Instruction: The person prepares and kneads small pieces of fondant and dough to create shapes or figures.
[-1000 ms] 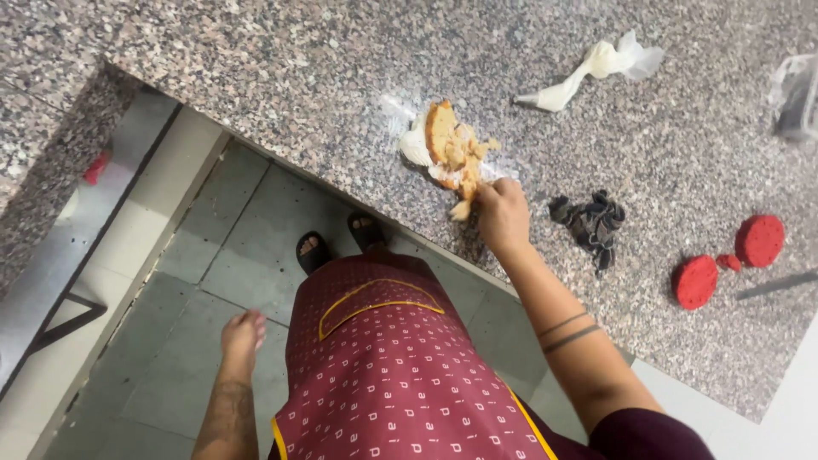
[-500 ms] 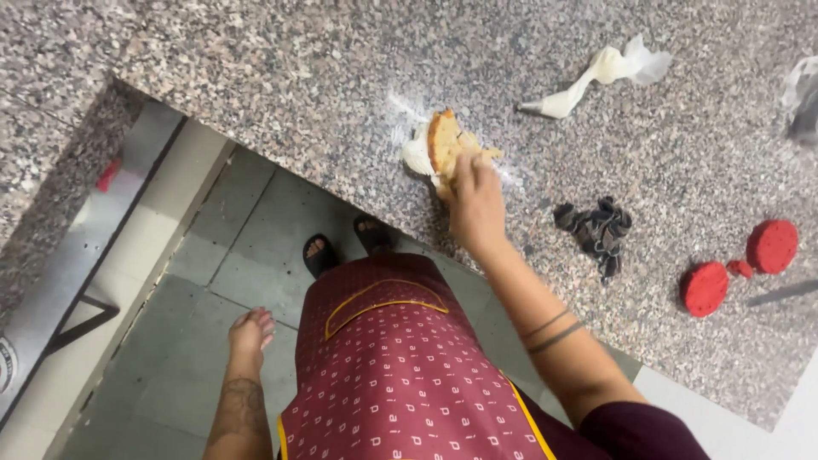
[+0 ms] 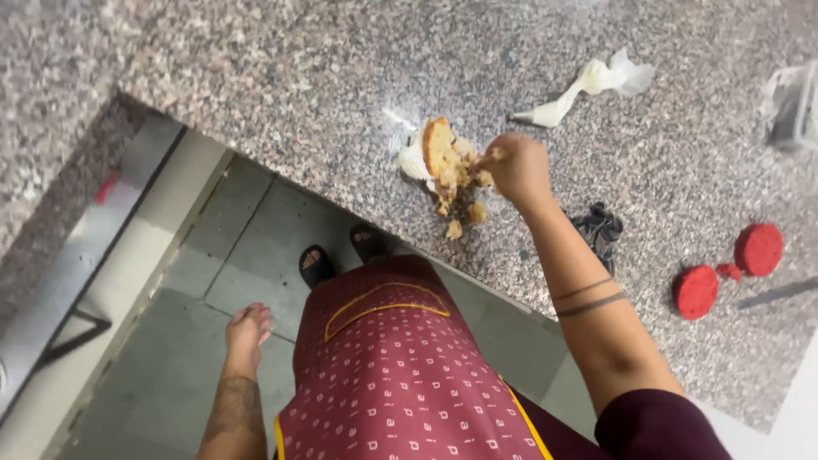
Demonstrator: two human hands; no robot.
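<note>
My right hand (image 3: 515,168) is out over the granite counter (image 3: 281,77), fingers pinched on a crumb of the cake (image 3: 447,162) at its right side. The cake stands on edge near the counter's front edge, leaning on a bit of white wrap (image 3: 414,162), and it is broken: loose pieces (image 3: 464,217) lie just in front of it, toward me. I pinch rather than grip, I think, because the thing is soft and falls apart under a fuller hold. My left hand (image 3: 248,327) hangs at my side over the floor tiles (image 3: 239,255), loose, fingers slack, holding nothing.

Further back lies a twisted white piping bag (image 3: 588,85), well apart from the cake. To the right of my forearm sits a small dark tangle (image 3: 601,230); I can't tell what it is. Beyond it are two red discs (image 3: 724,268) with a red scrap between them. A pale object (image 3: 792,102) is cut off at the right edge, as is a thin dark strip (image 3: 780,292) by the discs. My palm hides how much crumb I actually have. My apron (image 3: 392,375) covers most of my feet
</note>
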